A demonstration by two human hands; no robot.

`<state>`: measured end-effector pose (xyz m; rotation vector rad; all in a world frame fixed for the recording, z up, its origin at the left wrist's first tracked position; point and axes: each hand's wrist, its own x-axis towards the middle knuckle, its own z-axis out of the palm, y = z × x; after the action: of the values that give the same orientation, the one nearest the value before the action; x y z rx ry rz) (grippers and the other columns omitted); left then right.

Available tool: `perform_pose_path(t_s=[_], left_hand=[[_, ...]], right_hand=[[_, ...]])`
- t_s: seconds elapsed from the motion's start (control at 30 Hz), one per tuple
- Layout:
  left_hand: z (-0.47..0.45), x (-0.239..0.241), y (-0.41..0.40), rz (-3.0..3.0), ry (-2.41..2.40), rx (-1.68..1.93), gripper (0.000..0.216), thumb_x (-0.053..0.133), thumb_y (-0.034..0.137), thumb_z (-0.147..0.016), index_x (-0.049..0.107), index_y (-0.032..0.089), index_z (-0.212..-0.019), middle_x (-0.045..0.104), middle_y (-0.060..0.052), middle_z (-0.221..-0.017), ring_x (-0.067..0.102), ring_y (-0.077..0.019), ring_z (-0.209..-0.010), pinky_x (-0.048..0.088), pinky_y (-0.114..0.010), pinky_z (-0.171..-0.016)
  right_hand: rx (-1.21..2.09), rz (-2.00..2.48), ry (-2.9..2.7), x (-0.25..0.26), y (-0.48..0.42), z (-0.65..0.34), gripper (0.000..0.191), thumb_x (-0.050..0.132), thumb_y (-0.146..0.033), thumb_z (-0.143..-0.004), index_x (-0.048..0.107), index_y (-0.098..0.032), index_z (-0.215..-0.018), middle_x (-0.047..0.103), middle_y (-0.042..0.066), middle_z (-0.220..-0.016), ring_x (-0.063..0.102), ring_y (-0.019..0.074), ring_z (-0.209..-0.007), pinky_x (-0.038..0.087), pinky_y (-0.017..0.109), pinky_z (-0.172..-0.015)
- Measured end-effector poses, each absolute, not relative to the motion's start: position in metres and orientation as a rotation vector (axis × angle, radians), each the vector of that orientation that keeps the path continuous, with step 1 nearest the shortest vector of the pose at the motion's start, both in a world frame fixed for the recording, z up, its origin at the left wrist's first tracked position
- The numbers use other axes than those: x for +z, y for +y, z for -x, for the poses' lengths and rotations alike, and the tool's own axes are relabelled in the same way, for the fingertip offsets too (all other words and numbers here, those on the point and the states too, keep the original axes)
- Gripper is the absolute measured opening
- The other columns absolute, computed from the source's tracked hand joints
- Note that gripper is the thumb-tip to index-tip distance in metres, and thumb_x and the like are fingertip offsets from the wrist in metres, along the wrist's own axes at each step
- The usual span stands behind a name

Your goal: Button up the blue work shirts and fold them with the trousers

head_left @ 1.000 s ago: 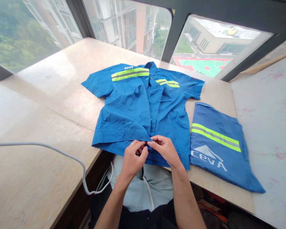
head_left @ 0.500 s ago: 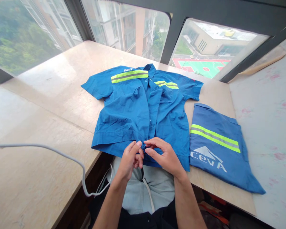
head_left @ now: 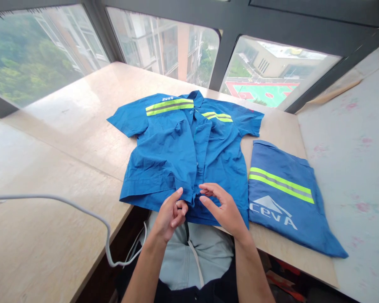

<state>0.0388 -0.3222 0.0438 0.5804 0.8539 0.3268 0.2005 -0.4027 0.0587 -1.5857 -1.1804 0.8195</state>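
A blue short-sleeved work shirt (head_left: 167, 151) with yellow-green reflective stripes lies face up on the beige stone counter (head_left: 66, 126), collar towards the window. My left hand (head_left: 170, 212) pinches the bottom of the shirt's front placket at the near hem, fingers curled on the cloth. My right hand (head_left: 222, 206) is beside it at the same hem, fingers bent and partly apart, fingertips touching the placket edge.
A folded blue garment (head_left: 284, 202) with a reflective stripe and white "CEVA" lettering lies to the right of the shirt. A white cable (head_left: 82, 208) runs across the counter at the left and hangs over the edge. Windows border the far side.
Both hands have shifted a little lower along the hem. The right hand's pinch has loosened and its fingers have spread. The view tilted slightly upward.
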Motion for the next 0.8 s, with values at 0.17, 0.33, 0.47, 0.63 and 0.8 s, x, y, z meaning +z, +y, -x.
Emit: perform_pose_path(t_s=[0.17, 0.33, 0.47, 0.63, 0.8], left_hand=[[-0.041, 0.047, -0.33, -0.745, 0.99, 0.453, 0.048, 0.072, 0.058, -0.071, 0.049, 0.016, -0.063, 0.05, 0.006, -0.044, 0.027, -0.0005, -0.026, 0.011, -0.017, -0.033], [-0.051, 0.047, -0.33, -0.868, 1.104, 0.512, 0.039, 0.075, 0.049, -0.068, 0.052, 0.017, -0.072, 0.052, 0.006, -0.044, 0.029, -0.0023, -0.027, 0.013, -0.017, -0.032], [-0.049, 0.043, -0.323, -0.579, 1.021, 0.502, 0.039, 0.07, 0.038, -0.069, 0.039, 0.02, -0.055, 0.04, 0.008, -0.034, 0.021, -0.0013, -0.024, 0.011, -0.017, -0.032], [-0.033, 0.041, -0.316, -0.333, 0.903, 0.526, 0.051, 0.067, 0.038, -0.074, 0.028, 0.02, -0.045, 0.029, 0.009, -0.033, 0.022, -0.0009, -0.024, 0.017, -0.018, -0.032], [-0.022, 0.046, -0.317, -0.339, 0.961, 0.673, 0.048, 0.076, 0.039, -0.069, 0.035, 0.019, -0.054, 0.038, 0.01, -0.04, 0.026, 0.0, -0.027, 0.019, -0.016, -0.033]], right_hand=[[0.793, 1.634, -1.198, 0.055, -0.41, -0.201, 0.028, 0.058, -0.033, -0.092, 0.065, -0.023, -0.118, 0.065, 0.008, -0.117, 0.064, 0.0204, -0.103, 0.051, 0.034, -0.093], [0.741, 1.689, -1.196, 0.055, -0.423, -0.202, 0.026, 0.057, -0.034, -0.094, 0.065, -0.024, -0.117, 0.066, 0.008, -0.116, 0.063, 0.0215, -0.105, 0.051, 0.036, -0.095], [0.674, 1.725, -1.146, 0.053, -0.435, -0.204, 0.025, 0.056, -0.035, -0.094, 0.066, -0.023, -0.113, 0.067, 0.008, -0.113, 0.064, 0.0214, -0.101, 0.052, 0.036, -0.092], [0.597, 1.795, -1.065, 0.044, -0.442, -0.208, 0.026, 0.057, -0.037, -0.092, 0.068, -0.022, -0.11, 0.068, 0.01, -0.114, 0.065, 0.0235, -0.102, 0.053, 0.04, -0.093], [0.648, 1.827, -1.119, 0.033, -0.443, -0.211, 0.029, 0.058, -0.037, -0.092, 0.068, -0.023, -0.114, 0.067, 0.009, -0.121, 0.062, 0.0247, -0.113, 0.049, 0.043, -0.102]])
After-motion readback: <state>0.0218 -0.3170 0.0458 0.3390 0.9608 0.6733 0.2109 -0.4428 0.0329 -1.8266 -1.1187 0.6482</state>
